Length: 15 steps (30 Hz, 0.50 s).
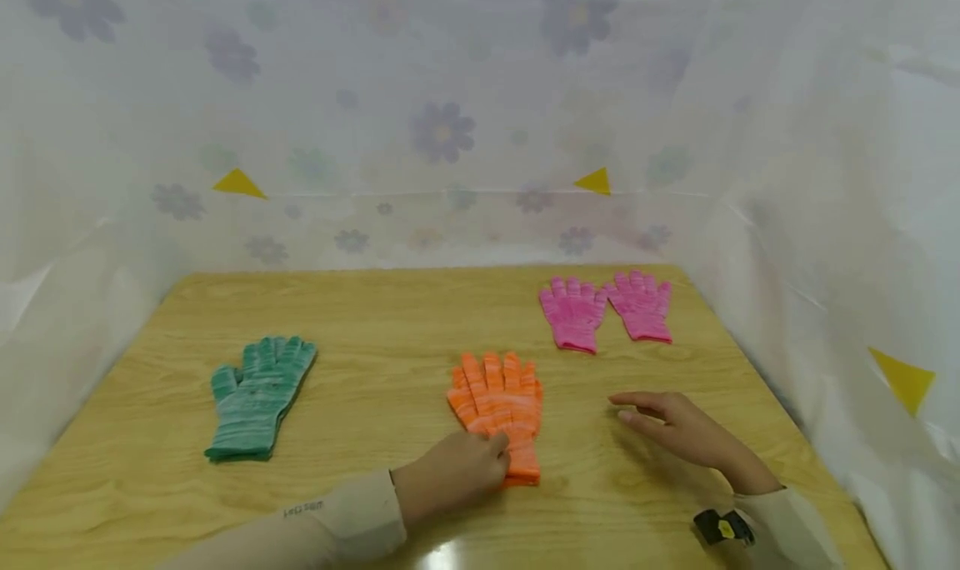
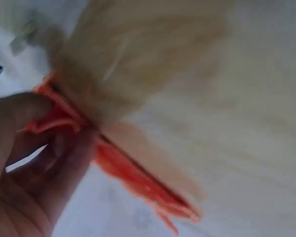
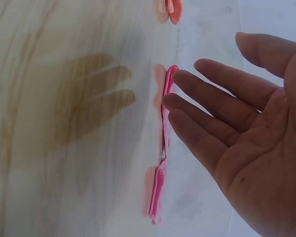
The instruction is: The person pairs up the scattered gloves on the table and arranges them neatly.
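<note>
An orange knit glove [image 1: 495, 395] lies palm-down or palm-up, I cannot tell which, in the middle of the table, fingers pointing away. A second orange layer shows along its edge. My left hand [image 1: 461, 470] pinches it near the cuff; in the left wrist view the thumb and fingers hold the orange fabric [image 2: 123, 168], part of it hidden behind them. To the right, my right hand [image 1: 678, 428] hovers over the table with fingers extended and holds nothing. In the right wrist view its palm [image 3: 256, 163] is bare, with pink gloves [image 3: 166, 123] beyond the fingertips.
A green glove [image 1: 258, 399] lies at the left of the wooden table [image 1: 360, 320]. Two pink gloves, one [image 1: 573, 313] beside another [image 1: 641, 306], lie at the back right. White flowered sheeting [image 1: 480, 78] encloses the back and sides.
</note>
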Each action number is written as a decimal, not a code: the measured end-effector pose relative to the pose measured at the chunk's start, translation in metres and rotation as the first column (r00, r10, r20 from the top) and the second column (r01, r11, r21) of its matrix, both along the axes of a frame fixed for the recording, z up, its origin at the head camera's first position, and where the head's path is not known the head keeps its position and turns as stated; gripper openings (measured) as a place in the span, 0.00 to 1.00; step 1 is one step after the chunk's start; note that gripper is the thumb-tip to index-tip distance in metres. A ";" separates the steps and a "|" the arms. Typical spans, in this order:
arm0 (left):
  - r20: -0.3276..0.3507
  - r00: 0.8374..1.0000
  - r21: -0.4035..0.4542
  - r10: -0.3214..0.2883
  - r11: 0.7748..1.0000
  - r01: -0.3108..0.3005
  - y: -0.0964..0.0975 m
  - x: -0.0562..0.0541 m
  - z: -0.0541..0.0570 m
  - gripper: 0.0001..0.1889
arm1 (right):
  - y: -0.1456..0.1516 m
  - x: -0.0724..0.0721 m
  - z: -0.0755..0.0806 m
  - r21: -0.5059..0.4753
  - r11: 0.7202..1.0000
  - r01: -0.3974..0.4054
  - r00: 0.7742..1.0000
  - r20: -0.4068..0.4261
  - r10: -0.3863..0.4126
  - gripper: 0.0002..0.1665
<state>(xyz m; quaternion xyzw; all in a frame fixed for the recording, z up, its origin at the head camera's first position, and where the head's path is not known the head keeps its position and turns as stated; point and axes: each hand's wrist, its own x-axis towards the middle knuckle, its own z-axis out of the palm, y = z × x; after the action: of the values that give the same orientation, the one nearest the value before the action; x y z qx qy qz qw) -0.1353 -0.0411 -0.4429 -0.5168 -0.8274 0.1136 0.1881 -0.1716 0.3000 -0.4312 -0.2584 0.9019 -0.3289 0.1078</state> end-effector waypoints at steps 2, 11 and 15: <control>0.055 0.998 0.015 0.010 1.000 -0.011 0.000 -0.002 0.003 0.09 | 0.000 0.000 0.001 0.002 1.000 -0.001 1.000 0.002 0.001 0.25; 0.263 0.964 0.075 -0.028 0.997 0.009 0.003 -0.007 0.014 0.11 | 0.000 -0.002 0.005 0.007 1.000 -0.004 1.000 0.024 0.004 0.25; 0.337 0.941 0.085 -0.026 0.996 -0.003 0.006 -0.004 0.013 0.10 | 0.000 -0.002 0.005 0.008 1.000 -0.006 0.999 0.032 0.006 0.25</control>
<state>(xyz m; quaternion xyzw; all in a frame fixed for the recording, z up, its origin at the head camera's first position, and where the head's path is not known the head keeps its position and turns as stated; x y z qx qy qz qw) -0.1389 -0.0349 -0.4296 -0.5249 -0.8485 -0.0128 0.0661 -0.1734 0.3004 -0.4263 -0.2556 0.9006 -0.3288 0.1244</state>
